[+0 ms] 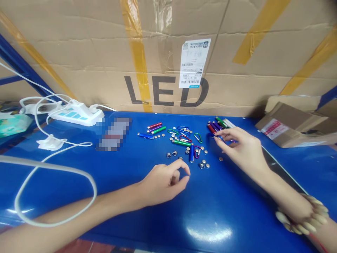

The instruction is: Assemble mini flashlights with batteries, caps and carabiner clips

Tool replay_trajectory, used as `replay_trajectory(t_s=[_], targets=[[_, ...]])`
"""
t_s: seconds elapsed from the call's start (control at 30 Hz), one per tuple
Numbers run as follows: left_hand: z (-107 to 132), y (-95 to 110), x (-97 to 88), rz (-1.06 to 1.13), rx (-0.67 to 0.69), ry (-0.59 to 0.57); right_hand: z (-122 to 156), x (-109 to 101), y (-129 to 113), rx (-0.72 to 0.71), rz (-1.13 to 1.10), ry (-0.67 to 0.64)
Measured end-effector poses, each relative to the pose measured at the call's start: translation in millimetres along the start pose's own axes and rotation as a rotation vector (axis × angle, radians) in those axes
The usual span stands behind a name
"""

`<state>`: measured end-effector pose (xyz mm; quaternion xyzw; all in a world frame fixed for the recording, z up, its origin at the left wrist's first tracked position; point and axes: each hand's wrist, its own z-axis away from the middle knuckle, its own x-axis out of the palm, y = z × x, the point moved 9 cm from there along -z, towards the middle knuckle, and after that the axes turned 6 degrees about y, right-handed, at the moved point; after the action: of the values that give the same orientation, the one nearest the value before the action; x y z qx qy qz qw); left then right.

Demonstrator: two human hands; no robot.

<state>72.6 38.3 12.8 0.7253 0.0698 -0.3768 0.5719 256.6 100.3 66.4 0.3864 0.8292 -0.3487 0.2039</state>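
Observation:
My right hand (242, 151) pinches a blue mini flashlight (211, 135) between thumb and fingers, beside a group of flashlights in red, purple, green and white (218, 123). My left hand (165, 181) hovers over the table with thumb and index finger closed together; anything between the tips is too small to make out. In front of it lie a blue flashlight tube (192, 153), a green tube (181, 143), small silver end pieces (202, 165) and button cells (207, 166). Behind these are coloured carabiners, including a green one (198, 137) and a red one (185, 138).
On the blue table (147, 225) several tubes (155, 127) lie further left, near a pixelated object (114, 135). A white power strip (79, 114) and looping cable (92, 182) occupy the left. A large cardboard box (100, 52) stands behind; a smaller carton (289, 126) is at right.

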Motion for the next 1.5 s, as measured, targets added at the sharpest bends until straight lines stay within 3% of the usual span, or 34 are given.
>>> replay_trajectory(t_s=[0.2,0.37,0.6,0.77,0.9,1.07,1.17,1.27,1.37,1.5], targets=[[7,14,0.6,-0.194,0.159,0.047,10,26,7,-0.052,-0.035,-0.182],[16,34,-5.8,-0.33,0.406,0.219,19,37,11,-0.156,0.16,-0.24],[8,31,-29.9,-0.595,0.41,0.476,26,42,11,-0.224,0.487,-0.288],[-3,12,-27.4,-0.784,0.31,0.4,23,36,4,-0.211,0.528,-0.218],[-4,10,-26.3,-0.831,0.271,0.379,18,21,-26,-0.281,0.351,-0.128],[-6,9,-45.3,-1.001,0.175,0.512,22,12,-60,-0.4,0.14,-0.101],[-11,-8,-64.2,-1.154,0.004,0.548,26,11,-69,-0.44,0.068,-0.113],[-16,-30,-76.2,-1.255,-0.117,0.491,27,9,-74,-0.459,0.046,-0.109],[-20,-39,-74.4,-1.248,-0.094,0.413,27,10,-75,-0.442,0.054,-0.134],[-16,-25,-53.3,-1.162,0.079,0.338,27,12,-73,-0.417,0.056,-0.162]])
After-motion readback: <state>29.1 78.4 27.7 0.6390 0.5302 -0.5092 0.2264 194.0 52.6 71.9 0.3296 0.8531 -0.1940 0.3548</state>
